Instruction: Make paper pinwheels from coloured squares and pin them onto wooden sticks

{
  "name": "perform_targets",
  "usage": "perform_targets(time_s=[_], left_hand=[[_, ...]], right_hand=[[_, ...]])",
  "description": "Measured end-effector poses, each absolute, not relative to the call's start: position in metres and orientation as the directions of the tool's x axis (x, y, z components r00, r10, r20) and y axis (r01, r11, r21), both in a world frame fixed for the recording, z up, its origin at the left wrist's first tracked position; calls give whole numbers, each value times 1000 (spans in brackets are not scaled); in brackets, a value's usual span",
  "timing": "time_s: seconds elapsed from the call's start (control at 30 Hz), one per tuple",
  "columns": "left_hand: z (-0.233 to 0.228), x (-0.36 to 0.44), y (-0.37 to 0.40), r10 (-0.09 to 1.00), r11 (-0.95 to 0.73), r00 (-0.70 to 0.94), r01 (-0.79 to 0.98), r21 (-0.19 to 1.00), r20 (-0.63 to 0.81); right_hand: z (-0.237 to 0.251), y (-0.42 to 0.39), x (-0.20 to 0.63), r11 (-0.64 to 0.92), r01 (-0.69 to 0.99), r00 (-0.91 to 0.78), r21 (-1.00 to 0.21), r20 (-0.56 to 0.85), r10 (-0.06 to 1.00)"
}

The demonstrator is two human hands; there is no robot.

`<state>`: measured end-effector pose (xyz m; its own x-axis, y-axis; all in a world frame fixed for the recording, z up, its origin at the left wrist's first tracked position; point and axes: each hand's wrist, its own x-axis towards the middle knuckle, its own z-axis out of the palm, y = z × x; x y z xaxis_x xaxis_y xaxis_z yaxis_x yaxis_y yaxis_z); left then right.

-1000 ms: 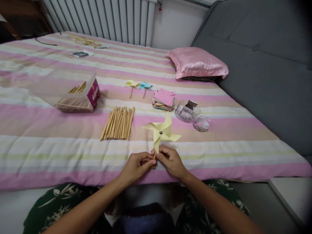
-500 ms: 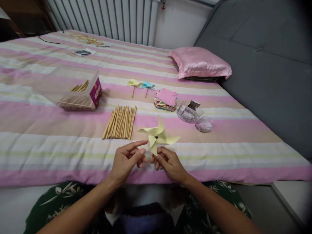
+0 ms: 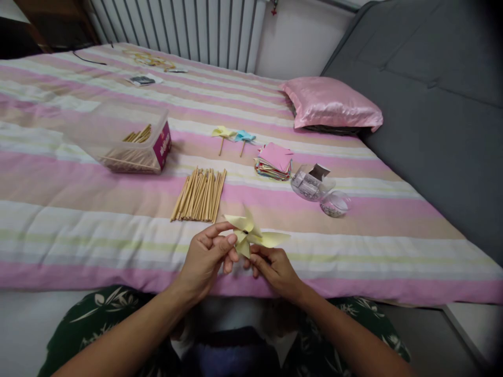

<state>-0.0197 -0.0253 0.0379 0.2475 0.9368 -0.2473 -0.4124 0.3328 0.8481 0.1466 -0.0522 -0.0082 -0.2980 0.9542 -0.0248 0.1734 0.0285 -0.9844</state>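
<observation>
Tilted flatter, folded paper pinwheel point(image 3: 251, 234), pinching hands point(image 3: 239, 259)

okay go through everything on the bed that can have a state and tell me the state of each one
Yellow pinwheel: held up, tilted
Left hand: fingers on a pinwheel blade
Right hand: grips the pinwheel from below
Plastic box: open, sticks inside
Loose sticks: lying flat
Paper squares: stacked
Two small pinwheels: lying flat
</observation>
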Motion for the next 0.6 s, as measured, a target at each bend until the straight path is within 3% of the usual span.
perform_targets(time_s=[0.6], left_hand=[[38,-18,-24,943,310,266,-478,822,-200]], right_hand=[[-9,-51,147,74,266,-310,-961,-13,951]])
